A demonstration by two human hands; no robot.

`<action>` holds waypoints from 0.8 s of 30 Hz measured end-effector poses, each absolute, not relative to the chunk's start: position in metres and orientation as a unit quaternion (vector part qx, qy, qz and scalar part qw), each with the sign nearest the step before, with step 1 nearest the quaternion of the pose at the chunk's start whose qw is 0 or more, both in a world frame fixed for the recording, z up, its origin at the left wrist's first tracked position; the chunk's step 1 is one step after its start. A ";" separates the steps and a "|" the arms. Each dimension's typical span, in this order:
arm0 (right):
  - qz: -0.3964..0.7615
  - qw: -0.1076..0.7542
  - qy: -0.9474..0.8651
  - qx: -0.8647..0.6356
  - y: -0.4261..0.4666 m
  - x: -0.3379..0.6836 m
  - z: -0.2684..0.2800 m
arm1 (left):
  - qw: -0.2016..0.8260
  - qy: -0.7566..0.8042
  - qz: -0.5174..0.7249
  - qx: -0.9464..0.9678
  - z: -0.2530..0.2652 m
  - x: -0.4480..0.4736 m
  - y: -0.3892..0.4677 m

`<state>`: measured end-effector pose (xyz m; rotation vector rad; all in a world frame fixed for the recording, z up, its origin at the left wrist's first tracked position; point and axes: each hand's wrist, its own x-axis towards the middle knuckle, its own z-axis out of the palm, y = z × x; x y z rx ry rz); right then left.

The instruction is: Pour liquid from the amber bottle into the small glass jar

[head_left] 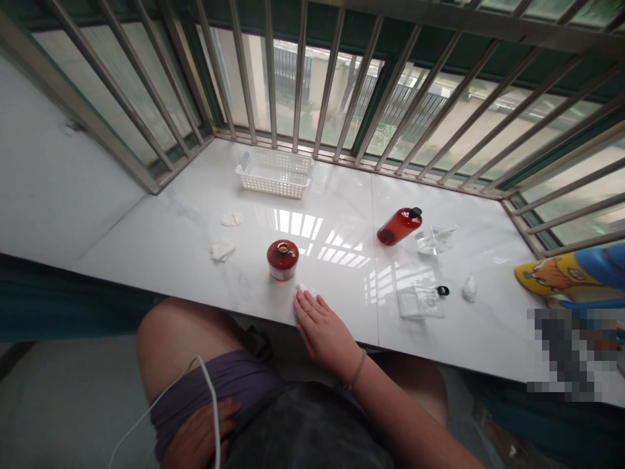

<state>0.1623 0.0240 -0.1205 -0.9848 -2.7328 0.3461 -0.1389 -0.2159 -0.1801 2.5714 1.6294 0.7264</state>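
My right hand [317, 326] lies flat near the front edge of the counter, fingers stretched out over a crumpled white tissue [303, 288]. Most of that tissue is hidden beneath the fingers. Just left of the fingertips, a squat red bottle [283, 262] stands upright with its mouth uncapped. My left hand [202, 430] rests on my lap with its fingers laid out, and I see nothing in it. A white cable [211, 387] runs across it.
On the marble-look counter are a white basket [273, 174], tissue pieces [222, 251], a tilted red bottle [400, 226] with a black cap, clear plastic wrapping [434, 241], a clear bag [420, 303], a small black piece [443, 290] and a yellow-and-blue container [561, 270]. Window bars [336, 78] line the back.
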 end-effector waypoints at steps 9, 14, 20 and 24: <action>0.055 0.177 -0.929 -0.320 0.001 0.152 -0.141 | 0.016 0.513 0.241 0.824 -0.190 -0.143 -0.217; 0.110 0.218 -0.912 -0.330 0.000 0.154 -0.139 | 0.028 0.513 0.232 0.826 -0.204 -0.146 -0.225; 0.424 0.301 -0.717 -0.465 0.013 0.180 -0.101 | 0.040 0.519 0.209 0.828 -0.221 -0.153 -0.233; 0.571 0.364 -0.500 -0.540 0.029 0.205 -0.092 | 0.043 0.511 0.195 0.836 -0.231 -0.159 -0.236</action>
